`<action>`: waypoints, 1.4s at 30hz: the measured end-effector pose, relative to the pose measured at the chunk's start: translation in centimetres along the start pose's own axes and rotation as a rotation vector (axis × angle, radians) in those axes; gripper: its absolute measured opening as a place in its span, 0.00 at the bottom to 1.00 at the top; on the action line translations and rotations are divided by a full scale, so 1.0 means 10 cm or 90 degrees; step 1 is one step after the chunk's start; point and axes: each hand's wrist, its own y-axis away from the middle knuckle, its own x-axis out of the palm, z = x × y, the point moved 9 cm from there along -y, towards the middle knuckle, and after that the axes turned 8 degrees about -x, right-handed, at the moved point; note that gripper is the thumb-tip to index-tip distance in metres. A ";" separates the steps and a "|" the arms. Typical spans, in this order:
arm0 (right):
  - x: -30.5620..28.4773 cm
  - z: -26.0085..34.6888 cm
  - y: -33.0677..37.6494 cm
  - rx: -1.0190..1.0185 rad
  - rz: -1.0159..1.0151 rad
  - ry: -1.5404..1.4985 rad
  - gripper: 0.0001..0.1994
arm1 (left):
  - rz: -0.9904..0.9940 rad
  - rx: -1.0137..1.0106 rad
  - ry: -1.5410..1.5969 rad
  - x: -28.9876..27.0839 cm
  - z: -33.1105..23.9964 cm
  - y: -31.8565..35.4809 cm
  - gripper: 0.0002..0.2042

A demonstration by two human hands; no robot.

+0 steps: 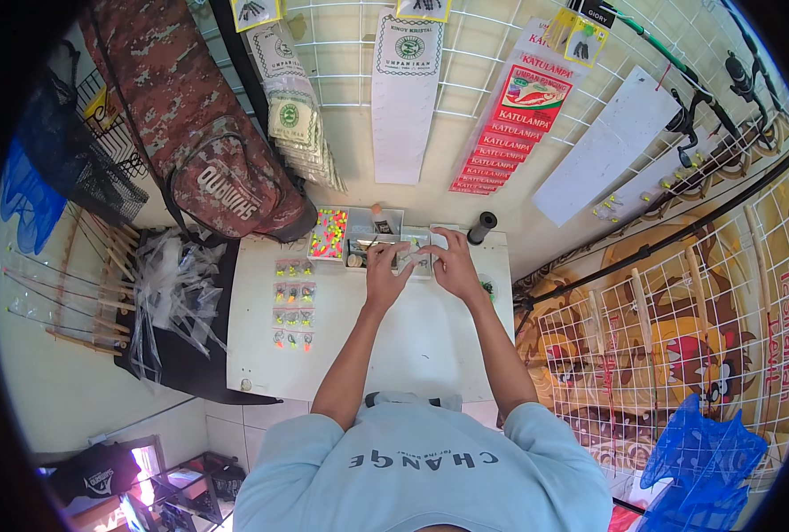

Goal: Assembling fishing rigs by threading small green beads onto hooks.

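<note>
My left hand (pixel 387 277) and my right hand (pixel 454 264) meet over the far part of the white table (pixel 430 341). Thumbs and fingers of both pinch a small see-through plastic bag (pixel 409 260) between them; its contents are too small to make out. Just beyond the hands stands a white divided tray (pixel 396 214), partly hidden by them. One compartment has a small dark-and-tan bottle (pixel 379 219) in it. Left of this tray is a white box (pixel 313 257) filled with bright pink, yellow and orange pieces.
Rows of small clear packets (pixel 294 293) with colourful pieces lie on the table's left. A black cylinder (pixel 481 228) stands at the back right, and a small round green thing (pixel 487 287) sits by my right forearm. A camouflage rod bag (pixel 226 177) leans at the back left.
</note>
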 end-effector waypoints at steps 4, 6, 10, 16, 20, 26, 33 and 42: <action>0.04 0.01 0.01 0.005 0.019 -0.004 0.20 | 0.035 -0.021 0.003 0.03 -0.02 -0.01 0.20; 0.06 0.01 0.02 0.001 0.022 0.005 0.20 | 0.025 -0.005 0.005 0.03 -0.06 -0.01 0.20; 0.12 0.00 0.01 0.015 0.030 -0.013 0.21 | 0.012 0.016 -0.008 0.03 -0.07 -0.02 0.19; 0.25 -0.10 0.05 0.038 0.034 -0.059 0.23 | 0.023 0.017 -0.010 0.08 -0.06 -0.03 0.19; 0.25 -0.12 0.06 0.036 0.018 -0.067 0.25 | 0.027 0.005 -0.014 0.09 -0.03 -0.01 0.20; 0.15 -0.15 0.06 0.059 -0.037 -0.119 0.22 | 0.017 0.002 0.007 0.06 -0.02 -0.01 0.19; 0.03 -0.11 0.07 0.042 -0.097 -0.129 0.22 | 0.025 -0.020 0.008 0.06 -0.01 -0.01 0.19; -0.06 -0.01 0.01 0.003 -0.064 0.010 0.21 | 0.040 -0.029 0.014 0.08 0.03 -0.03 0.21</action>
